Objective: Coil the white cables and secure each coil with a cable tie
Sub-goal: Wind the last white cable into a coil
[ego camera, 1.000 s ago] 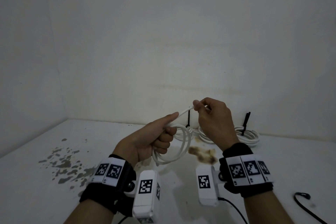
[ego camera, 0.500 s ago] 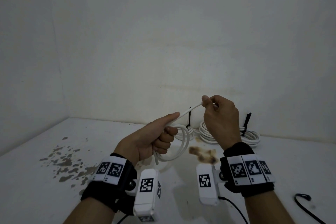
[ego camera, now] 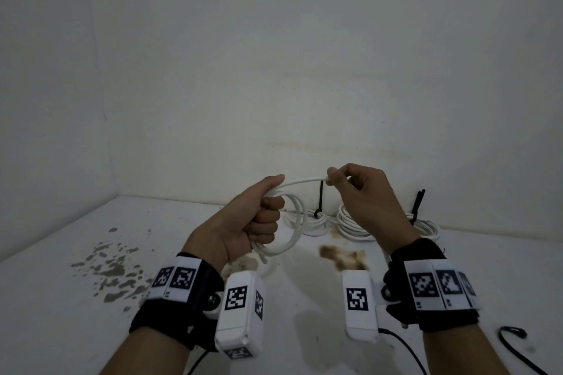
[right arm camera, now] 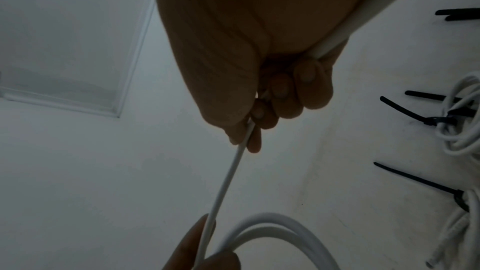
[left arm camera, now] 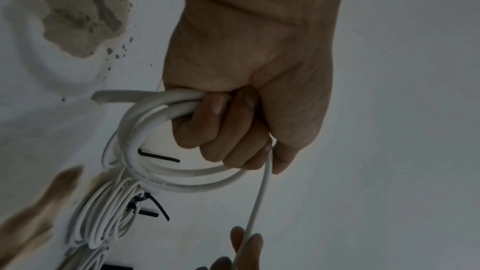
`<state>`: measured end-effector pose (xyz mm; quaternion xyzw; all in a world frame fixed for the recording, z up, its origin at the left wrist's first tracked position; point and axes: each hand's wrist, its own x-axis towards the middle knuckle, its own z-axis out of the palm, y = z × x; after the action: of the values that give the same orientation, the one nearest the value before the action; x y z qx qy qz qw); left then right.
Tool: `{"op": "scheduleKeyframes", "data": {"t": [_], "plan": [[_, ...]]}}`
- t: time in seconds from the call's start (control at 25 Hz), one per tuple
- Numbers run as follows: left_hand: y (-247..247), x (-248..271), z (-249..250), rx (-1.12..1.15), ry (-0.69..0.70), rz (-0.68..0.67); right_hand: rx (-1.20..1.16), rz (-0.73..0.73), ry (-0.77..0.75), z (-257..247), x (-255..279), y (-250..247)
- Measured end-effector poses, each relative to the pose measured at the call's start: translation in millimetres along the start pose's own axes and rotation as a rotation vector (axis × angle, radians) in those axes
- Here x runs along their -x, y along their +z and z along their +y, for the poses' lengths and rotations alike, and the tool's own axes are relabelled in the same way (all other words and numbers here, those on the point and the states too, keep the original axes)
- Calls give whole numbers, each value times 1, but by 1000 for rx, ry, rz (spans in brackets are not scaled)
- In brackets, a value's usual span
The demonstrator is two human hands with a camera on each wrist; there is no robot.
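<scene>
- Hands, two: our left hand [ego camera: 243,222] grips one white cable coil [ego camera: 292,231] at frame centre; our right hand [ego camera: 362,201] pinches its free end.
- Two tied coils [ego camera: 350,222] with black cable ties [ego camera: 320,201] lie behind, mid-right.

Left hand [ego camera: 243,222] fist-grips cable coil [ego camera: 286,231] above counter [ego camera: 61,298]. Right hand [ego camera: 365,201] pinches cable end, raised. Two tied coils [ego camera: 350,224] far, by wall. Stains [ego camera: 341,257] between wrists.
</scene>
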<state>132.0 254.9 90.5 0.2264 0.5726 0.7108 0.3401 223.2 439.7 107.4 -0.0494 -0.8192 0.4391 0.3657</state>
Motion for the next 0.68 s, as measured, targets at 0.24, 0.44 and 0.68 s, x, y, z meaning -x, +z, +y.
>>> {"op": "scheduleKeyframes", "data": {"t": [0.24, 0.44, 0.68], "plan": [[-17, 0, 8, 198, 104, 35, -103, -351, 108, -3, 9, -10], [-18, -2, 6, 114, 74, 34, 202, -291, -22, 6, 4, 2], [-3, -12, -2, 85, 30, 6, 338, -220, -292, -14, 12, 27]]}}
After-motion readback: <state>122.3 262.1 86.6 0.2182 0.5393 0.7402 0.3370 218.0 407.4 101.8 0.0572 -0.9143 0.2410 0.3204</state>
